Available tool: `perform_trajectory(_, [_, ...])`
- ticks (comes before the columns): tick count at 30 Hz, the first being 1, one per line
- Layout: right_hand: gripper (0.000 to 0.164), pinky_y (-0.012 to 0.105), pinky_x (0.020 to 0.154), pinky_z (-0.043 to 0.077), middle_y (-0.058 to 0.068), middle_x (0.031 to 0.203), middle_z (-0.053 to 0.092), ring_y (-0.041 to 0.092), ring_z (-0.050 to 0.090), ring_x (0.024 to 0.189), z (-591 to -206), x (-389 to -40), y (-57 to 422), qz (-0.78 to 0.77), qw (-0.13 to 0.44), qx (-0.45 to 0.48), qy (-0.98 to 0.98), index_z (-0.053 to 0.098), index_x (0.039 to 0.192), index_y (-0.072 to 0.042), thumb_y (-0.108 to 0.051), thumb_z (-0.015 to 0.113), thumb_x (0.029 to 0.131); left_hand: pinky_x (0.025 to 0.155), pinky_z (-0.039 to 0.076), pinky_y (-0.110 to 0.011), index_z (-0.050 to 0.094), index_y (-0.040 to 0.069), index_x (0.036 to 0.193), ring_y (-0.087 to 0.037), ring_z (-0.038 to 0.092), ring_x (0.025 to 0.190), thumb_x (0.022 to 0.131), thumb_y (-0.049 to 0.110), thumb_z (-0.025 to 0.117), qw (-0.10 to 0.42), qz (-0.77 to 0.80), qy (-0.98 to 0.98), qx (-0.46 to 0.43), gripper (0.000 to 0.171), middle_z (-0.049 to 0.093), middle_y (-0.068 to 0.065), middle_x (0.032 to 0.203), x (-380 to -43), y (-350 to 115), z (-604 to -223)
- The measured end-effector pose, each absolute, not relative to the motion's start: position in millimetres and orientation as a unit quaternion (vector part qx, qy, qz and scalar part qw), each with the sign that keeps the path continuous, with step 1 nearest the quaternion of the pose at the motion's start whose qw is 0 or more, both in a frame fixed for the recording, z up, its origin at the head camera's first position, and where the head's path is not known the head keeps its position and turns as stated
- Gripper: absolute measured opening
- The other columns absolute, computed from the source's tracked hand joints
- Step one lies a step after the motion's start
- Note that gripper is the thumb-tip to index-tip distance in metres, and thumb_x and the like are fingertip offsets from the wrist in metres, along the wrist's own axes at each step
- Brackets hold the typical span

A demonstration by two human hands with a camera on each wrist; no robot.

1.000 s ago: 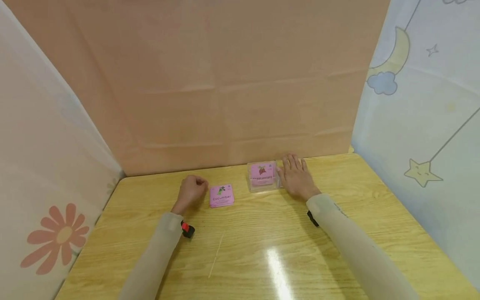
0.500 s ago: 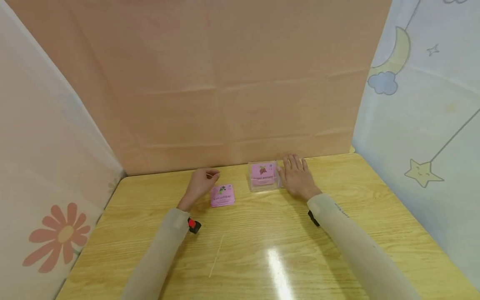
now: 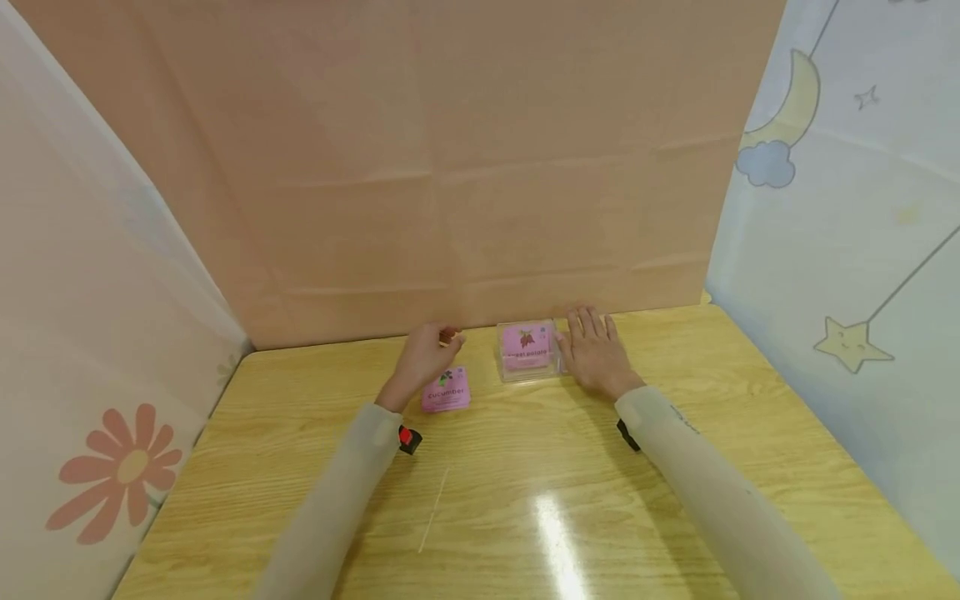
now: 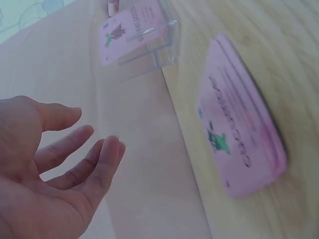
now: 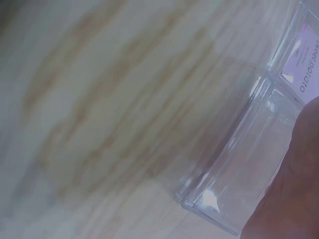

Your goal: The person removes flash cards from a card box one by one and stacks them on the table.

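Observation:
My left hand (image 3: 429, 360) hovers past the upper left corner of a stack of pink cards (image 3: 446, 392), whose top card reads "cucumber". In the left wrist view its fingers bend loosely around nothing, apart from the thumb. The card stack (image 4: 239, 124) lies on the wood beside it. To the right is a clear plastic box (image 3: 516, 377) with a pink "sweet potato" card (image 3: 527, 346) in its left part. My right hand (image 3: 597, 358) rests with straight fingers over the box's right side, covering part of it. The right wrist view shows the clear box wall (image 5: 219, 164) beside that hand.
The wooden table (image 3: 510, 467) ends at the back against a peach cloth (image 3: 450, 208), close behind the box. Patterned cloths stand at the left (image 3: 97, 333) and right (image 3: 847, 250).
My left hand has moved right and away from me, from the stack's left side to its far corner, and its fingers have loosened. My right hand and the box stay in place.

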State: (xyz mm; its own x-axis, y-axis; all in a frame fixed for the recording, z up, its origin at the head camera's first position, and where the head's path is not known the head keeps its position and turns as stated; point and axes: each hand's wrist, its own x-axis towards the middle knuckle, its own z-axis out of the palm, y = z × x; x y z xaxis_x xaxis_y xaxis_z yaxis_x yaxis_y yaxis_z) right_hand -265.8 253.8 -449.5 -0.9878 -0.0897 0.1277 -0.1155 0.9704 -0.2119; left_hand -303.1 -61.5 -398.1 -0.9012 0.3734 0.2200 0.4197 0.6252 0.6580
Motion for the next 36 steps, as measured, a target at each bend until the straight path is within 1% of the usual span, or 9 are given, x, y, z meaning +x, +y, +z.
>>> perform_trajectory(6, [0.071,0.065,0.133,0.0,0.026,0.176,0.007,0.045,0.003,0.165,-451.2,-267.9,254.8,0.107,0.063,0.054,-0.991,0.008,0.168,0.001,-0.045,0.016,0.115,0.098,0.061,-0.048,0.072,-0.002,0.127,-0.032,0.069,0.111,0.103,0.018,0.066,0.033,-0.366,-0.899,-0.238,0.031,0.072,-0.02,0.123,-301.9,-45.3,-392.9])
perform_trajectory(9, [0.071,0.065,0.133,-0.002,0.026,0.176,0.007,0.045,0.003,0.164,-451.3,-264.7,256.1,0.107,0.066,0.061,-0.99,0.008,0.168,0.001,-0.045,0.016,0.115,0.096,0.061,-0.047,0.072,-0.002,0.123,-0.031,0.068,0.11,0.103,0.017,0.066,0.046,-0.348,-0.903,-0.249,0.028,0.072,-0.02,0.12,-295.3,-36.6,-391.8])
perform_trajectory(13, [0.071,0.065,0.133,-0.003,0.025,0.176,0.004,0.045,0.002,0.164,-451.3,-259.7,257.1,0.103,0.061,0.069,-0.991,0.006,0.167,0.002,-0.046,0.015,0.115,0.094,0.061,-0.048,0.073,-0.002,0.121,-0.035,0.069,0.108,0.102,0.015,0.068,0.066,-0.319,-0.907,-0.265,0.026,0.073,-0.022,0.116,-287.1,-26.9,-391.5])
perform_trajectory(18, [0.071,0.064,0.133,-0.002,0.025,0.176,0.004,0.044,0.002,0.165,-451.5,-251.3,257.8,0.102,0.055,0.074,-0.991,0.006,0.167,0.002,-0.045,0.016,0.115,0.096,0.06,-0.05,0.073,0.0,0.125,-0.039,0.069,0.113,0.102,0.014,0.068,0.067,-0.311,-0.909,-0.268,0.027,0.074,-0.023,0.121,-277.6,-18.0,-394.9])
perform_trajectory(20, [0.071,0.065,0.133,-0.003,0.025,0.176,0.004,0.045,0.001,0.165,-452.0,-248.0,258.0,0.104,0.053,0.078,-0.99,0.006,0.168,0.002,-0.045,0.017,0.115,0.097,0.06,-0.049,0.073,0.002,0.126,-0.037,0.069,0.114,0.102,0.015,0.068,0.064,-0.306,-0.912,-0.265,0.028,0.073,-0.021,0.122,-273.5,-15.7,-396.8])
perform_trajectory(23, [0.071,0.065,0.133,-0.002,0.026,0.176,0.005,0.045,0.002,0.165,-453.0,-244.3,257.9,0.107,0.055,0.083,-0.989,0.007,0.167,0.002,-0.044,0.017,0.115,0.1,0.06,-0.049,0.071,0.0,0.129,-0.036,0.069,0.118,0.103,0.016,0.067,0.059,-0.297,-0.917,-0.261,0.031,0.073,-0.021,0.125,-268.7,-12.5,-399.4])
perform_trajectory(29, [0.07,0.066,0.133,-0.001,0.027,0.176,0.007,0.046,0.003,0.164,-454.2,-238.7,258.4,0.105,0.062,0.091,-0.988,0.009,0.167,0.003,-0.043,0.019,0.115,0.113,0.053,-0.051,0.065,-0.002,0.137,-0.037,0.062,0.133,0.105,0.021,0.064,0.04,-0.288,-0.923,-0.251,0.039,0.067,-0.023,0.14,-260.0,-4.6,-402.6])
perform_trajectory(33, [0.07,0.066,0.133,-0.002,0.026,0.176,0.006,0.045,0.002,0.164,-455.2,-235.8,258.9,0.107,0.059,0.097,-0.988,0.009,0.167,0.003,-0.043,0.019,0.115,0.114,0.053,-0.049,0.064,-0.002,0.138,-0.036,0.06,0.136,0.105,0.02,0.063,0.046,-0.258,-0.93,-0.257,0.039,0.065,-0.021,0.143,-254.1,2.4,-406.5])
perform_trajectory(36, [0.07,0.065,0.133,-0.002,0.025,0.176,0.006,0.045,0.002,0.165,-457.0,-234.0,260.1,0.107,0.057,0.099,-0.988,0.008,0.167,0.002,-0.044,0.019,0.115,0.11,0.056,-0.047,0.064,-0.002,0.138,-0.036,0.062,0.133,0.105,0.019,0.063,0.057,-0.228,-0.936,-0.262,0.039,0.064,-0.021,0.141,-249.6,8.4,-409.5])
